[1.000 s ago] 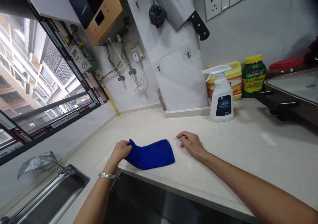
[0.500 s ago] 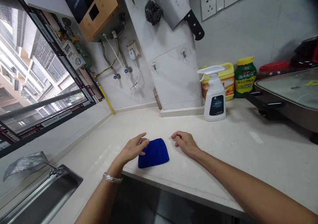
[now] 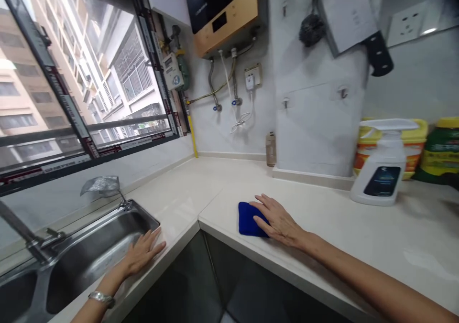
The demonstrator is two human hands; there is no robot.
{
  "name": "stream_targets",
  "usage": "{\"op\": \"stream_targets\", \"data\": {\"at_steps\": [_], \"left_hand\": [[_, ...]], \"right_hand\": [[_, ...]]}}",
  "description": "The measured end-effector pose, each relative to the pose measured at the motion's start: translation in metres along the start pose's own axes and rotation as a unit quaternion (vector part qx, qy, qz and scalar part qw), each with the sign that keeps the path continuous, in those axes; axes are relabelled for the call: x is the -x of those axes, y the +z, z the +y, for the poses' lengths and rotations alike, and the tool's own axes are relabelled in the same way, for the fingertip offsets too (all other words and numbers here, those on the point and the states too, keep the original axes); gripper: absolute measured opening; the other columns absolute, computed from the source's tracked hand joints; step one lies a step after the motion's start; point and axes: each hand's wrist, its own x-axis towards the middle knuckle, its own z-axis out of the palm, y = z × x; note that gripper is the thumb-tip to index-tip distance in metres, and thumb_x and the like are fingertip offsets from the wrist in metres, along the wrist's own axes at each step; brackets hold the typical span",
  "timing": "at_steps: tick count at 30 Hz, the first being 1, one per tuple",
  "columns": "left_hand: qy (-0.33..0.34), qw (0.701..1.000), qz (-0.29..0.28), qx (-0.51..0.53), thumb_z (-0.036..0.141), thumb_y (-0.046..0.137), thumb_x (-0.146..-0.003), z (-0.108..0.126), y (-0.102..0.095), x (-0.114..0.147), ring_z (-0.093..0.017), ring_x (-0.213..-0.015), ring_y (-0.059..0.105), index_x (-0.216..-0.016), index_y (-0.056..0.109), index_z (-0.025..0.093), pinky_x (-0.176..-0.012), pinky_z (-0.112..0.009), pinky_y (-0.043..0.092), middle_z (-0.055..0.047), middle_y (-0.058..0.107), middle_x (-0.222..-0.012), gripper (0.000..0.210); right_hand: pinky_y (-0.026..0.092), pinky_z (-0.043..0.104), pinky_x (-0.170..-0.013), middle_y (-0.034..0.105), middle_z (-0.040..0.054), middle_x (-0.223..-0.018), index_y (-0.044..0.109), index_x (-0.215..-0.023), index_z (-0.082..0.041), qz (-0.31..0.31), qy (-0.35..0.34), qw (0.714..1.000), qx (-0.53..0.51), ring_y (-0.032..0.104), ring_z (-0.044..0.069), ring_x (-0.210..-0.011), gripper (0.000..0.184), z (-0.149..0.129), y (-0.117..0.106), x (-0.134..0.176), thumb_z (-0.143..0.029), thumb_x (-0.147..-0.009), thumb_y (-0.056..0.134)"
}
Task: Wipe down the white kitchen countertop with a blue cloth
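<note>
A folded blue cloth lies flat on the white countertop, close to the front edge near the inner corner. My right hand rests over the cloth's right side, fingers stretched out and spread; part of the cloth is hidden beneath it. At the left, my left hand is spread by the right rim of the steel sink, with nothing in it. A silver bracelet circles the left wrist.
A white spray bottle stands at the right before a yellow jug and a green jar. A small bottle sits in the back corner. A cleaver and a steel scourer hang on the wall.
The view has swung left. My left hand has left the cloth and moved left to the sink's edge. My right hand, earlier beside the cloth, now lies on it.
</note>
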Motion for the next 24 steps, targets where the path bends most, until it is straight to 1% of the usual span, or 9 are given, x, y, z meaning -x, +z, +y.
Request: {"op": "stream_targets", "data": {"at_steps": [1,3,5,6,11,15,20,22,24], "left_hand": [[-0.001,1.000,0.004,-0.025,0.071,0.030,-0.087,-0.003,0.006,0.003,-0.039,-0.152,0.011,-0.157,0.023,0.023,-0.121,-0.065,0.010,-0.016,0.014,-0.165,0.085],[-0.005,0.998,0.027,-0.064,0.072,0.036,-0.086,-0.004,0.015,0.006,-0.040,-0.152,0.012,-0.156,0.026,0.025,-0.120,-0.063,0.013,-0.018,0.014,-0.165,0.084],[0.005,0.995,0.045,-0.084,0.074,0.042,-0.084,-0.005,0.021,0.006,-0.041,-0.151,0.015,-0.155,0.027,0.027,-0.120,-0.062,0.017,-0.019,0.015,-0.164,0.087],[0.013,0.995,0.049,-0.087,0.076,0.045,-0.082,-0.007,0.023,0.005,-0.042,-0.151,0.017,-0.155,0.027,0.027,-0.119,-0.061,0.018,-0.020,0.016,-0.164,0.089],[0.032,0.995,0.064,-0.071,0.079,0.055,-0.076,-0.015,0.029,0.002,-0.046,-0.146,0.027,-0.154,0.030,0.029,-0.116,-0.062,0.023,-0.021,0.019,-0.163,0.096],[0.034,0.995,0.072,-0.053,0.073,0.058,-0.077,-0.014,0.031,0.003,-0.046,-0.146,0.026,-0.154,0.031,0.029,-0.116,-0.061,0.023,-0.021,0.020,-0.163,0.092],[0.037,0.997,0.068,-0.019,0.071,0.060,-0.076,-0.011,0.033,0.006,-0.048,-0.145,0.025,-0.154,0.032,0.029,-0.115,-0.062,0.022,-0.022,0.021,-0.163,0.093],[0.041,0.996,0.074,-0.009,0.070,0.062,-0.074,-0.011,0.035,0.006,-0.048,-0.145,0.025,-0.154,0.032,0.028,-0.115,-0.063,0.021,-0.023,0.021,-0.162,0.094],[0.041,0.996,0.075,0.002,0.070,0.063,-0.073,-0.012,0.036,0.006,-0.049,-0.146,0.023,-0.154,0.032,0.027,-0.116,-0.064,0.019,-0.023,0.020,-0.162,0.096]], "right_hand": [[0.022,0.058,-0.120,0.040,0.0102,-0.155,0.053,-0.142,-0.024,-0.039,0.001,0.999,0.023,0.027,0.033,-0.147,0.051,-0.005,0.008,-0.006,-0.048,-0.100,0.037],[0.016,0.064,-0.120,0.036,0.0088,-0.158,0.048,-0.148,-0.026,-0.110,0.012,0.992,0.054,0.021,0.035,-0.149,0.056,-0.012,0.022,-0.013,-0.052,-0.101,0.033],[0.014,0.065,-0.119,0.034,0.0067,-0.160,0.044,-0.151,-0.028,-0.155,0.028,0.985,0.069,0.021,0.034,-0.149,0.057,-0.014,0.033,-0.014,-0.054,-0.102,0.028],[0.014,0.065,-0.119,0.032,0.0059,-0.160,0.042,-0.152,-0.029,-0.165,0.037,0.983,0.076,0.020,0.034,-0.149,0.058,-0.013,0.037,-0.013,-0.055,-0.102,0.026],[0.014,0.062,-0.120,0.026,0.0014,-0.163,0.037,-0.154,-0.033,-0.183,0.049,0.976,0.105,0.016,0.032,-0.150,0.060,0.000,0.039,-0.004,-0.058,-0.102,0.022],[0.017,0.062,-0.119,0.024,0.0007,-0.164,0.035,-0.155,-0.033,-0.196,0.076,0.969,0.132,0.017,0.031,-0.150,0.061,0.011,0.042,-0.012,-0.057,-0.101,0.020],[0.020,0.064,-0.117,0.023,0.0033,-0.164,0.029,-0.157,-0.031,-0.205,0.152,0.952,0.168,0.018,0.033,-0.150,0.064,0.022,0.064,-0.037,-0.056,-0.100,0.017],[0.021,0.067,-0.115,0.024,0.0055,-0.164,0.030,-0.157,-0.029,-0.207,0.176,0.946,0.179,0.021,0.036,-0.148,0.065,0.025,0.077,-0.054,-0.056,-0.100,0.017],[0.024,0.069,-0.113,0.026,0.0077,-0.163,0.031,-0.157,-0.028,-0.202,0.183,0.946,0.176,0.024,0.039,-0.147,0.066,0.022,0.092,-0.076,-0.057,-0.099,0.017]]}}
